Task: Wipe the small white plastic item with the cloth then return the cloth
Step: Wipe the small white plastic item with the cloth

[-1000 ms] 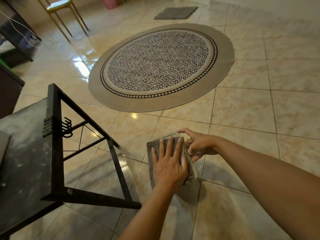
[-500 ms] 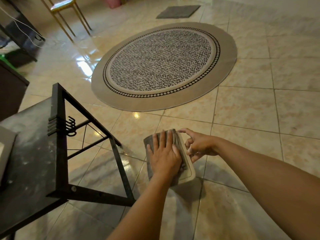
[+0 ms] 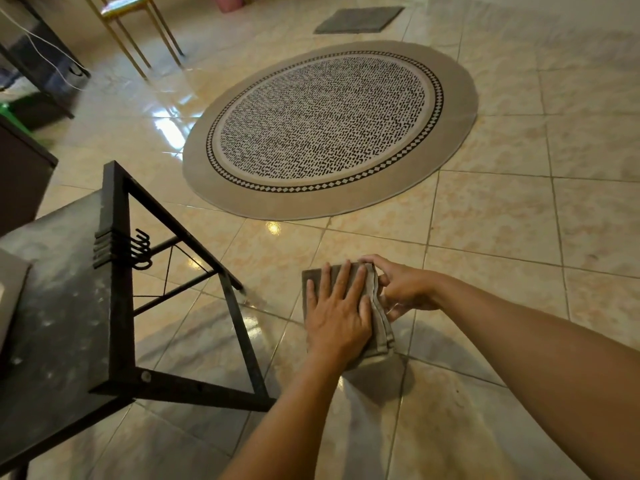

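My left hand [image 3: 337,313] lies flat, fingers spread, pressing a grey folded cloth [image 3: 382,336] held in the air above the tiled floor. The cloth covers the small white plastic item almost entirely, so I cannot see the item itself. To the right, my right hand [image 3: 405,289] pinches the right edge of the covered item, its fingertips touching the cloth's folded edge.
A dark table [image 3: 62,323] with a black metal frame and side hooks [image 3: 138,249] stands at the left, close to my left arm. A round patterned rug [image 3: 329,129] lies ahead on the glossy tiles, with a grey mat [image 3: 358,19] and a yellow-legged chair [image 3: 138,29] beyond.
My left hand slid the cloth back over the item. Half a second ago the item's white lower right edge showed; now the cloth hides it. My right hand kept its grip.
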Available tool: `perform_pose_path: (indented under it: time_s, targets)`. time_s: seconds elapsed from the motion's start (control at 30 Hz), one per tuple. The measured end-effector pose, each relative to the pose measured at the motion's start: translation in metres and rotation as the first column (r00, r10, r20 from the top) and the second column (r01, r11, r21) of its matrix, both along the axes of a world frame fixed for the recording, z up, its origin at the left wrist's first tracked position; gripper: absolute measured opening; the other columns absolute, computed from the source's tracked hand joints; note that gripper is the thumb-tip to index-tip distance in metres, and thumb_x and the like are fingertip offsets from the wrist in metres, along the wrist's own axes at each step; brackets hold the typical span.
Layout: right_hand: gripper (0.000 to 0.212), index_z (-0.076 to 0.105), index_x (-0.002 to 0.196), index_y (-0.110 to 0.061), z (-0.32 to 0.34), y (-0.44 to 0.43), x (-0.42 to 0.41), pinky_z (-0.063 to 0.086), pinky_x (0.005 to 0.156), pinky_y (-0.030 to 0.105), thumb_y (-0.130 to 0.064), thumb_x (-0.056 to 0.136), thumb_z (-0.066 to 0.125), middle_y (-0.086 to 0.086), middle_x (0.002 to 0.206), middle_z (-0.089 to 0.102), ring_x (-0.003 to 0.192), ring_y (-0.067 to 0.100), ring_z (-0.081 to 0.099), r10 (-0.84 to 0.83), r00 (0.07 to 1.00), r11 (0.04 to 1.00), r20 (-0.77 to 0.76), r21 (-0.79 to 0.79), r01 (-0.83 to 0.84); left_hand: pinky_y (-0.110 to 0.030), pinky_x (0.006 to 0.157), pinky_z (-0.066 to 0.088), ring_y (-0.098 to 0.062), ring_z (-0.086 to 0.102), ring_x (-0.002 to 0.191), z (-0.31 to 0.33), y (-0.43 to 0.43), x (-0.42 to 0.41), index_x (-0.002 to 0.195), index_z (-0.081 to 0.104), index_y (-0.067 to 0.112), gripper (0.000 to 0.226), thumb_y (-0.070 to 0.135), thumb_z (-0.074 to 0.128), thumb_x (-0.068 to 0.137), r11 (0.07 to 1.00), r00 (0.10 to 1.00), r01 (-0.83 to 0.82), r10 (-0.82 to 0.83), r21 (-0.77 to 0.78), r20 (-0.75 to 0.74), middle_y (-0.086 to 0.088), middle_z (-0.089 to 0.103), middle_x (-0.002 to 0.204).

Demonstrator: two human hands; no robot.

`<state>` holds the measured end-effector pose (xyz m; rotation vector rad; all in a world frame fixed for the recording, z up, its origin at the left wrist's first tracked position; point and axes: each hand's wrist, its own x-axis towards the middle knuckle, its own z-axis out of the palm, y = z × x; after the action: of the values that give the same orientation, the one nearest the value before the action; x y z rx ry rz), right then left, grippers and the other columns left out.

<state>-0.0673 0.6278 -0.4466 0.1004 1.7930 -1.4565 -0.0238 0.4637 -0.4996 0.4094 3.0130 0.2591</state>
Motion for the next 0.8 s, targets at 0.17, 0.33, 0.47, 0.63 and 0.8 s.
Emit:
perform_pose_path:
  time_s: [0.17,0.33,0.47,0.63,0.8]
  targets:
    - [0.098,0.021,0.150,-0.041,0.001,-0.009,0.001,0.060,0.078,0.054,0.025,0.082,0.047,0.026,0.115,0.056,0.094,0.036,0.063,0.023,1.000,0.999,-0.019,0.024,-0.022,-0.048,0.119,-0.019,-0.019,-0.037,0.144,0.000,-0.007,0.014,0.154,-0.018,0.038,0.062,0.055,0.009,0.101,0.986,0.986,-0.167,0.167,-0.002,0.013,0.007,-0.029,0.161]
    - [0.098,0.027,0.149,-0.041,-0.001,-0.005,0.000,0.062,0.073,0.050,0.024,0.080,0.052,0.022,0.131,0.049,0.106,0.042,0.063,0.019,1.000,1.000,-0.007,0.015,-0.019,-0.048,0.119,-0.017,-0.017,-0.032,0.146,-0.002,-0.008,0.022,0.153,-0.014,0.044,0.060,0.055,0.010,0.100,0.999,0.999,0.054,-0.054,0.001,-0.006,0.011,-0.025,0.162]
    - [0.096,0.026,0.148,-0.040,0.000,-0.007,0.000,0.059,0.081,0.057,0.026,0.082,0.049,0.021,0.119,0.055,0.100,0.037,0.065,0.007,1.000,1.000,-0.003,0.008,-0.007,-0.050,0.121,-0.013,-0.018,-0.030,0.147,0.007,-0.015,-0.003,0.153,-0.015,0.044,0.058,0.051,0.013,0.102,1.000,1.000,-0.015,0.015,-0.007,0.024,0.010,-0.024,0.163]
    - [0.096,0.025,0.147,-0.042,-0.004,-0.010,-0.003,0.062,0.075,0.051,0.023,0.082,0.052,0.015,0.101,0.060,0.080,0.027,0.068,0.034,0.999,0.999,0.011,0.001,-0.034,-0.050,0.119,-0.018,-0.021,-0.035,0.145,-0.002,-0.012,0.032,0.153,-0.018,0.039,0.063,0.054,0.011,0.099,0.991,0.991,-0.132,0.132,0.003,0.015,0.006,-0.028,0.162]
    - [0.093,0.027,0.147,-0.040,-0.005,-0.005,-0.001,0.062,0.072,0.049,0.022,0.082,0.053,0.019,0.114,0.058,0.090,0.033,0.070,0.008,1.000,1.000,0.027,-0.022,-0.007,-0.050,0.118,-0.019,-0.017,-0.036,0.144,0.001,-0.010,0.025,0.152,-0.017,0.046,0.061,0.057,0.011,0.099,0.999,0.999,-0.047,0.047,0.005,0.008,0.010,-0.031,0.159]
